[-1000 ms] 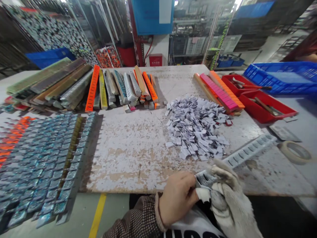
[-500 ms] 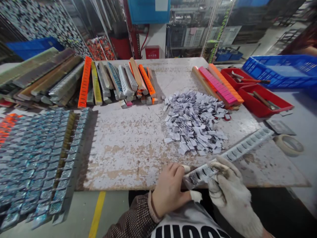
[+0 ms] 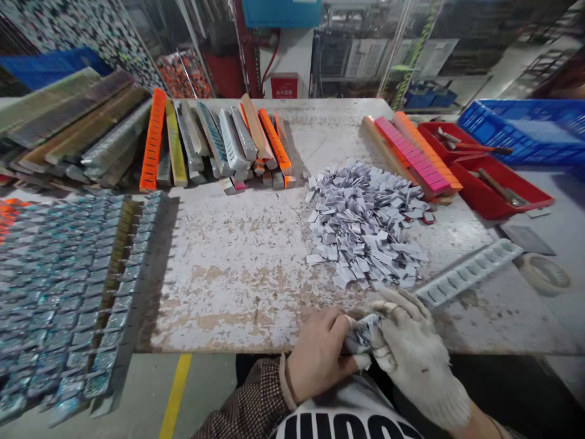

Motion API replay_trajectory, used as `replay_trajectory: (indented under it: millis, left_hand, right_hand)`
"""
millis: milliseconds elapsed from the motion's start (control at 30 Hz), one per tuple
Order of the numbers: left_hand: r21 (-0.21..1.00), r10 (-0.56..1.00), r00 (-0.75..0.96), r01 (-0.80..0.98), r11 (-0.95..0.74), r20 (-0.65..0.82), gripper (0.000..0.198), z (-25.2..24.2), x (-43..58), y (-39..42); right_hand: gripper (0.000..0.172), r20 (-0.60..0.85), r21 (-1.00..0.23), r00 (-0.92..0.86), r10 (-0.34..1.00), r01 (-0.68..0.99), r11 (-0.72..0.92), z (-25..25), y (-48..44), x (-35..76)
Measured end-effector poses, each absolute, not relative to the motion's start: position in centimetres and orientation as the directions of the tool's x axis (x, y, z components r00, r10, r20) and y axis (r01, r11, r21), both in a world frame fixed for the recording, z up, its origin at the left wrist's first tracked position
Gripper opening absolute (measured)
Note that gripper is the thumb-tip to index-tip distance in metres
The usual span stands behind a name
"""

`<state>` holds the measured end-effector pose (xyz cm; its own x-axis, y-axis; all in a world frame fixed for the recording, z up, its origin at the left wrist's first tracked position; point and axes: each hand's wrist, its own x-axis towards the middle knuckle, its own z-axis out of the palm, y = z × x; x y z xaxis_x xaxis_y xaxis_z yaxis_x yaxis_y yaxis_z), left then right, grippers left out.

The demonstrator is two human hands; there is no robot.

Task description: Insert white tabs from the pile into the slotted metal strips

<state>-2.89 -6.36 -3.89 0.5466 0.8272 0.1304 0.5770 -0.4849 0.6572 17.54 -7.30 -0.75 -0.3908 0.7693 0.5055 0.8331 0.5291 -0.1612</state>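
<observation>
A long silver, glittery bar with slots across its top (image 3: 470, 273) lies slantwise along the front edge of the table, its far end to the right. My left hand (image 3: 316, 353), bare but for white covers on the thumb and a fingertip, is closed around the bar's near end. In a white knit glove, my right hand (image 3: 414, 356) lies over the bar close to the left fingertips, its fingers bent against it and hiding part of it. Just beyond the hands is a heap of small white paper-like pieces (image 3: 361, 225).
Rows of silver-blue pieces on bars (image 3: 68, 292) cover the left side. Stacked slotted bars (image 3: 223, 140) line the back left. Pink and orange bars (image 3: 411, 152), red trays with tools (image 3: 498, 210), a blue crate (image 3: 525, 146) and a tape roll (image 3: 543, 272) are at right.
My right hand has slid left along the bar, nearer my left hand, and now covers more of its near end. The left hand keeps its hold. The view has shifted slightly.
</observation>
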Motion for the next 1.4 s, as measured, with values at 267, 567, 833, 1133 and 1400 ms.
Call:
replay_trajectory:
  millis: [267,567,833,1133,1400]
  left_hand:
    - [0.646,0.813,0.581,0.609,-0.46,0.03,0.042,-3.4,-2.9,-5.7]
    - [0.542,0.799,0.6,0.661,-0.52,0.036,0.025,1.6,-3.3,0.5]
    - [0.548,0.901,0.433,0.751,-0.368,0.011,0.005,0.2,0.1,3.8]
    - [0.961,0.898,0.416,-0.156,0.227,-0.145,0.04,1.4,-1.2,0.2]
    - [0.947,0.745,0.666,0.213,-0.241,0.04,0.039,2.7,-2.5,-2.4]
  right_hand:
    - [0.013,0.423,-0.228,-0.392,0.817,0.826,0.515,-2.1,-7.0,17.6]
    - [0.015,0.478,-0.458,-0.349,0.806,0.684,0.568,-0.2,-6.9,19.7]
    - [0.01,0.568,-0.433,-0.222,0.793,0.738,0.517,0.2,-6.7,21.3]
    - [0.01,0.556,-0.473,-0.169,0.814,0.741,0.477,0.7,-4.1,19.0]
    - [0.013,0.507,-0.646,-0.241,0.827,0.529,0.55,2.3,-6.2,18.3]
